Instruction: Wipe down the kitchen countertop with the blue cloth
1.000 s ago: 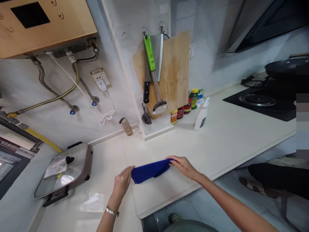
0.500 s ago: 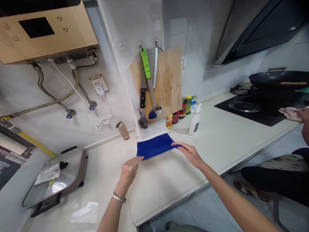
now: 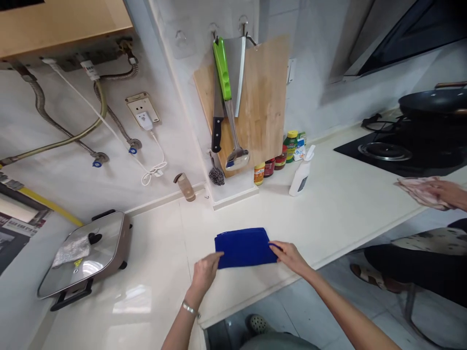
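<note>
A folded blue cloth (image 3: 245, 248) is spread flat at the front part of the white counter (image 3: 292, 214). My left hand (image 3: 204, 272) pinches its left edge between thumb and fingers. At the cloth's right edge, my right hand (image 3: 291, 256) grips the lower corner. A white spray bottle (image 3: 300, 176) stands behind and to the right of the cloth. Behind it to the left is a brownish cup (image 3: 186, 188) near the wall.
A lidded electric pan (image 3: 87, 253) sits at the left. Knives and a ladle hang before a cutting board (image 3: 260, 102), with several jars (image 3: 280, 158) beneath. Another person's hand (image 3: 450, 192) holds a pinkish cloth (image 3: 419, 189) by the black stove (image 3: 386, 153).
Both my hands have brought the blue cloth down and nearer the counter's front edge. The other person's hand and pinkish cloth have moved left, and the view has shifted.
</note>
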Available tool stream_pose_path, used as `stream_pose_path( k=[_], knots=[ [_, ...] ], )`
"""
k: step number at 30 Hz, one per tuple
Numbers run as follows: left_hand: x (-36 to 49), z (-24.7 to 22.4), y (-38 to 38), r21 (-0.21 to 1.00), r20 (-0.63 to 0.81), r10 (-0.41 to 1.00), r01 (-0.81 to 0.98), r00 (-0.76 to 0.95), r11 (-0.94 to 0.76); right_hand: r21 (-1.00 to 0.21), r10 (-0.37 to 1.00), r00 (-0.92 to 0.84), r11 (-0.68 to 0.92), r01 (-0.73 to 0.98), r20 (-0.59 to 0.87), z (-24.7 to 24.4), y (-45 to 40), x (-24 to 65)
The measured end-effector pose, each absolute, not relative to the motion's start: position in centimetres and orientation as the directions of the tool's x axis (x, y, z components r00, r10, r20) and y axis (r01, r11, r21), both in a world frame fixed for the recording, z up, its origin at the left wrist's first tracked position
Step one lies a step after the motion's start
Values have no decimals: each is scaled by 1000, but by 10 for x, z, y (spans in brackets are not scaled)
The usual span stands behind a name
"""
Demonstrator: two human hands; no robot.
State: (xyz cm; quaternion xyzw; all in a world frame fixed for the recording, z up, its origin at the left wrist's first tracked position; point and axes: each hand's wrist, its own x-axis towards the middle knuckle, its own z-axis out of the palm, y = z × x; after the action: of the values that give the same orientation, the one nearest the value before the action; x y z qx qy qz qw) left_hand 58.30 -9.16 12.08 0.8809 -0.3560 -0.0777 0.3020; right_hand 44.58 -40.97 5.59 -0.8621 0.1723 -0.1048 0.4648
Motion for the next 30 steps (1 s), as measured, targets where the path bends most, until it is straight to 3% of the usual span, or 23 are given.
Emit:
stream_pose_path(
  k=[3,5,7,11,13,15,16,18,20,23,30],
  knots=[
    [605,125,-114,687,207,-430,-443,879,-575,-761,-496,855,-611,-219,152,62,-415,485],
    [608,120,-111,746,240,-339,-396,910,-535,-693,-489,833,-695,-194,258,65,-406,504],
    [603,113,-94,778,245,-325,-385,913,-496,-621,-380,867,-777,-108,324,64,-387,518],
    [573,104,-25,786,243,-213,-321,946,-529,-510,8,947,-841,180,320,50,-340,532],
    [547,106,24,816,226,-33,-208,973,-540,-499,140,946,-821,276,291,36,-326,529],
    [513,110,77,879,182,225,-56,957,-473,-496,192,945,-813,305,267,17,-323,523],
    [493,111,104,913,153,372,14,916,-409,-434,182,942,-852,294,281,7,-325,522],
    [448,112,155,953,99,649,115,754,-279,-331,208,928,-891,310,310,-14,-332,526],
    [399,106,197,954,74,827,202,557,-222,-285,221,913,-901,325,342,-28,-337,535],
    [328,86,232,920,59,924,338,379,-198,-302,171,923,-911,282,346,-32,-333,547],
    [236,5,251,636,-214,871,740,442,-219,-378,24,956,-915,139,293,-12,-269,546]
  ],
)
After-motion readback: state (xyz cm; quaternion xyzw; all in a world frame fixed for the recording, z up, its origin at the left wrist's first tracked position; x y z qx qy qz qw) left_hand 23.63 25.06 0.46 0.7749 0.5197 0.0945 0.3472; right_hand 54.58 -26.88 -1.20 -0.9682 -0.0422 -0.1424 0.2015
